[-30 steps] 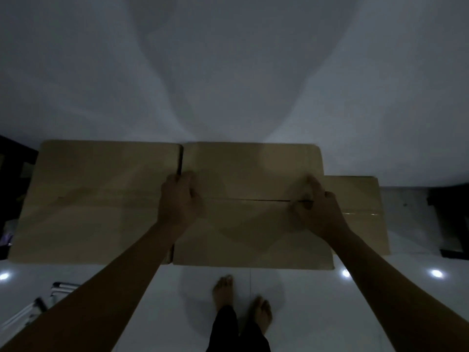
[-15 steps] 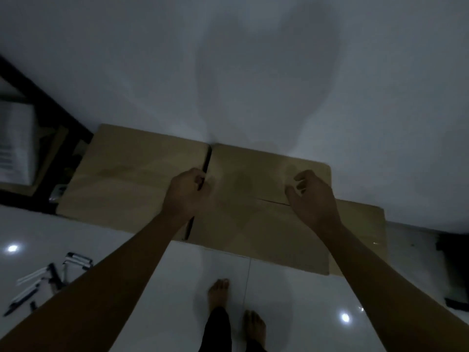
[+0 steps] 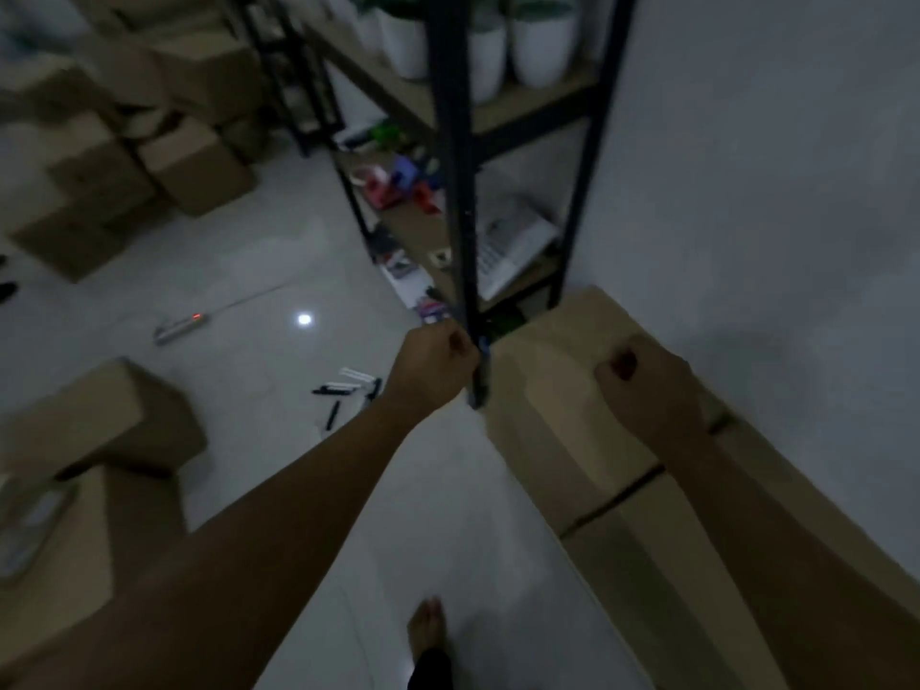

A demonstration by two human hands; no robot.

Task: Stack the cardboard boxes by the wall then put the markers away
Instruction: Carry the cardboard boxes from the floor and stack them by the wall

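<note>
Cardboard boxes by the wall (image 3: 562,390): 2 visible along the wall (image 3: 771,191), end to end, a seam between them; the near one runs out of frame bottom right. Whether more sit under them can't be told.

Left hand (image 3: 430,368) is curled in a loose fist just off the far box's left corner, near the black shelf post (image 3: 455,191). It looks to hold nothing, but blur makes that unsure. Right hand (image 3: 647,385) is also curled, over the top of the far box; can't tell if it touches or grips anything.

Markers (image 3: 348,390): approx 5–6 loose on the floor (image 3: 279,251), left of the left hand, well apart from the boxes. Exact count is blurred.

Risks, as a judgement:
- Markers lie in the walk path and the person's foot (image 3: 428,625) is bare, so stepping on one could mean a slip or a kicked marker.
- Dim light plus a power strip (image 3: 181,327) with its cable on the floor makes a trip hazard.
- The far box sits tight against the shelf post, so a bump could shake the white pots (image 3: 540,37) (approx 3 seen) on the upper shelf.

Other boxes: 2 at near left (image 3: 94,420), and a pile at far left (image 3: 149,132), roughly 6+, uncountable.
</note>
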